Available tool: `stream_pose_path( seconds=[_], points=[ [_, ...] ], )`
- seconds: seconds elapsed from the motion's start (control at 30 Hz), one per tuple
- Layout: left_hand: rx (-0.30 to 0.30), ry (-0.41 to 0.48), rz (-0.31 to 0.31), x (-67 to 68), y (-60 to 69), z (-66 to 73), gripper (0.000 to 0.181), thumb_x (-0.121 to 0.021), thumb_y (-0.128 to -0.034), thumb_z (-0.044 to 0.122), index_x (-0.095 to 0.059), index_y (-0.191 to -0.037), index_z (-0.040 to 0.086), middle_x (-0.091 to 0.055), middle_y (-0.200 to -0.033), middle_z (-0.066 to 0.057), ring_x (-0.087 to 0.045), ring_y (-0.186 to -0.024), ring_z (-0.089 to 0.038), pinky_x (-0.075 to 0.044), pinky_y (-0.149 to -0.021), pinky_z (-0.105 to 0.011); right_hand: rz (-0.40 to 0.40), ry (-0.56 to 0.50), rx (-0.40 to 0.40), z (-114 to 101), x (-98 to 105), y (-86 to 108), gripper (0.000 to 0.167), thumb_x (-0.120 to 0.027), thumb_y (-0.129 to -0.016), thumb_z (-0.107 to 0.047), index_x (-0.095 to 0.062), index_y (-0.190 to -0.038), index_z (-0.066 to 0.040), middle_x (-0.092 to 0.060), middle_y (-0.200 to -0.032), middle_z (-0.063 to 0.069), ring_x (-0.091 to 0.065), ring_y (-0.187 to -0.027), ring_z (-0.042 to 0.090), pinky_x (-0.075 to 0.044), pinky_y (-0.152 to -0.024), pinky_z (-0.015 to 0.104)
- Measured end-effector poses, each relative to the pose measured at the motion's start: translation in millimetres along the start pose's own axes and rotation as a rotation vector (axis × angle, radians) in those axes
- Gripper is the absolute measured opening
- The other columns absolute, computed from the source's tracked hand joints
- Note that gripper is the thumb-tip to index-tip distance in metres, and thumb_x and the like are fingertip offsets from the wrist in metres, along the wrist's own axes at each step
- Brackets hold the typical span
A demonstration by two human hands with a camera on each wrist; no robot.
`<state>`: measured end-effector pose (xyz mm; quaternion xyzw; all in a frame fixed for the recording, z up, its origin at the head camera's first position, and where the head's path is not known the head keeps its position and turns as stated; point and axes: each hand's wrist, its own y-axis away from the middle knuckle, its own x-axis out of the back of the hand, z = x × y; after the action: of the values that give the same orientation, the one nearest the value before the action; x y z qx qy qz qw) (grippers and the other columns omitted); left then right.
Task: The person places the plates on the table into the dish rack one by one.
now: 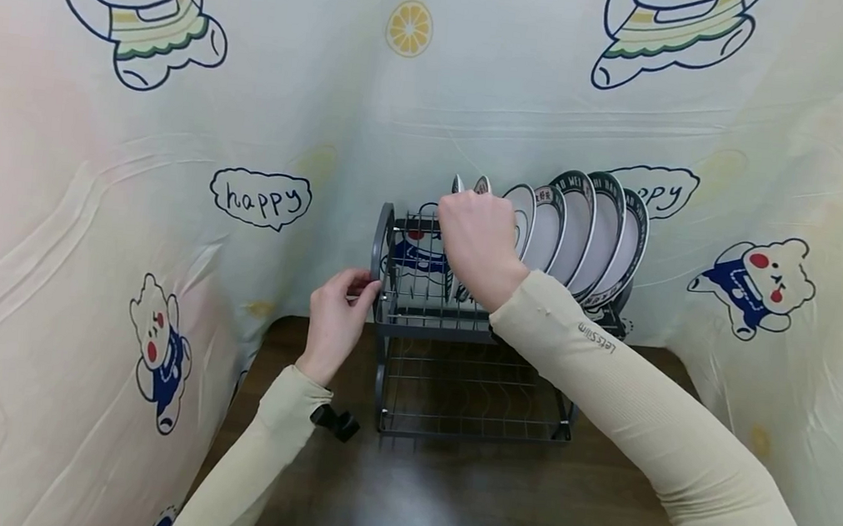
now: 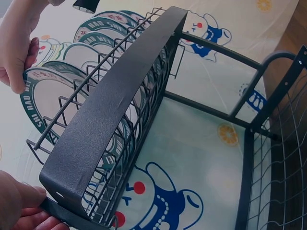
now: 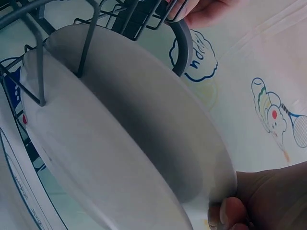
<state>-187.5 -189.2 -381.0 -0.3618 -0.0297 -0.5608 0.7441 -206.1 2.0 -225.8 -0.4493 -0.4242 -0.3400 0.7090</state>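
Note:
A dark metal dish rack [image 1: 430,333] with two tiers stands against the printed cloth, and white plates with dark green lettered rims stand on edge in its upper tier. My left hand [image 1: 337,318] pinches the rack's left end frame, thumb against fingers, as the left wrist view also shows. At the rack's left part, my right hand [image 1: 480,235] holds the rim of a plate [image 2: 55,100] between thumb and fingers. In the right wrist view that plate's pale back [image 3: 192,139] sits among the wires, next to another plate [image 3: 100,134]. My right hand hides part of it from the head view.
Several more plates [image 1: 575,226] lean in a row at the rack's right part. Below is a lower wire tier [image 1: 471,380] on the dark wooden table [image 1: 409,496]. Printed cloth [image 1: 332,80] encloses the back and sides.

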Motion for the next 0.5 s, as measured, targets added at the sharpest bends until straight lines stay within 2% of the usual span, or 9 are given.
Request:
stream_pose_path(
  seconds=[0.3, 0.5],
  points=[
    [0.003, 0.004, 0.003, -0.6, 0.1, 0.0, 0.017, -0.072, -0.0994, 0.013, -0.074, -0.109, -0.001, -0.074, -0.103, -0.017, -0.072, -0.089, -0.029, -0.063, -0.083, -0.046, -0.054, -0.014, -0.018, 2.6, 0.2, -4.6, 0.029, -0.050, -0.105, -0.001, -0.074, -0.090, -0.007, -0.069, -0.077, 0.008, -0.056, -0.061, 0.015, -0.058, -0.054, 0.032],
    [0.010, 0.002, 0.003, -0.5, -0.4, 0.3, 0.017, -0.072, -0.0995, 0.013, -0.073, -0.109, -0.001, -0.074, -0.103, -0.017, -0.072, -0.090, -0.029, -0.063, -0.083, -0.045, -0.089, 0.009, -0.027, 1.0, 1.7, -8.0, 0.023, -0.055, -0.105, -0.005, -0.077, -0.099, -0.007, -0.075, -0.088, 0.010, -0.058, -0.063, 0.015, -0.057, -0.054, 0.031]
  ],
)
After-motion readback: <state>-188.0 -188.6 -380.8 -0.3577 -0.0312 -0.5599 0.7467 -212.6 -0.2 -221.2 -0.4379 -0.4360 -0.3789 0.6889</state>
